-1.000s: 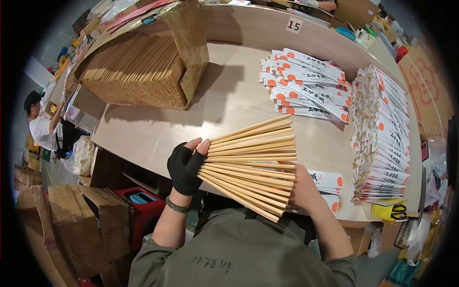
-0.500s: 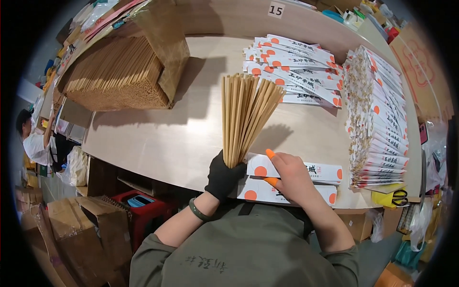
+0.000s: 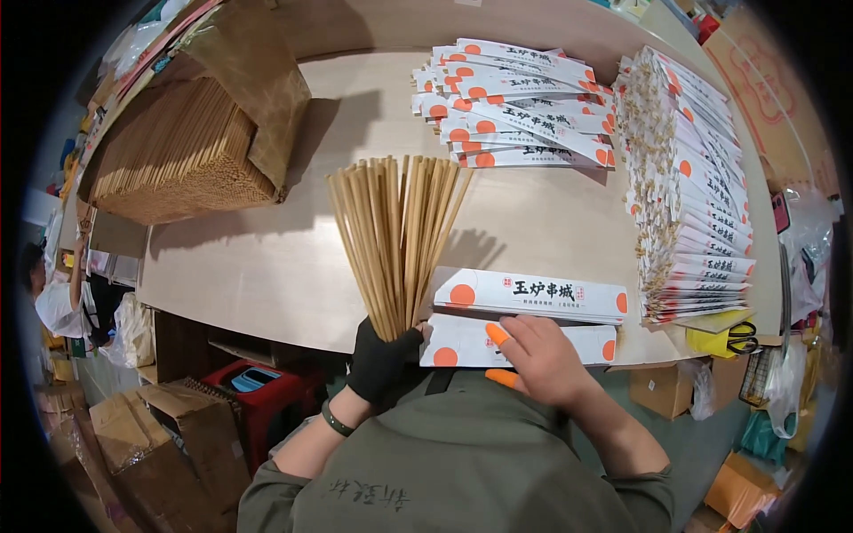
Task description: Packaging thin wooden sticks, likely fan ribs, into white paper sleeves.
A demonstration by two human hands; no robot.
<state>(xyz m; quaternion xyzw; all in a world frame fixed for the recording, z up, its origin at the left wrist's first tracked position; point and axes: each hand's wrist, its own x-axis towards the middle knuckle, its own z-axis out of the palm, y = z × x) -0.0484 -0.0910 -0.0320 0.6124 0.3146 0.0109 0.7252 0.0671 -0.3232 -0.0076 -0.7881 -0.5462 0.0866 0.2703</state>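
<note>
My left hand (image 3: pixel 380 364), in a black glove with bare fingertips, is closed round the lower ends of a fanned bundle of wooden chopsticks (image 3: pixel 397 244). Two stacks of white paper chopstick sleeves with orange dots lie by the table's front edge. My right hand (image 3: pixel 544 355), wearing orange finger cots on the thumb and index finger, rests over the nearer sleeve stack (image 3: pixel 466 339). Its fingers are stretched out, with the thumb apart and nothing visible between them. Just beyond lies the farther sleeve stack (image 3: pixel 484 295), which no hand touches.
An opened brown paper pack of chopsticks (image 3: pixel 182 151) lies at the far left. Filled sleeves (image 3: pixel 524 107) are piled at the back, and a tall heap of them (image 3: pixel 693 195) lines the right side. Black scissors (image 3: pixel 742 338) sit at the right edge. A red stool (image 3: pixel 267 395) stands below left.
My left hand has moved left and nearer with the chopsticks, which spread wider. My right hand has slid nearer, off the farther sleeve stack and onto the nearer one. The view has shifted too.
</note>
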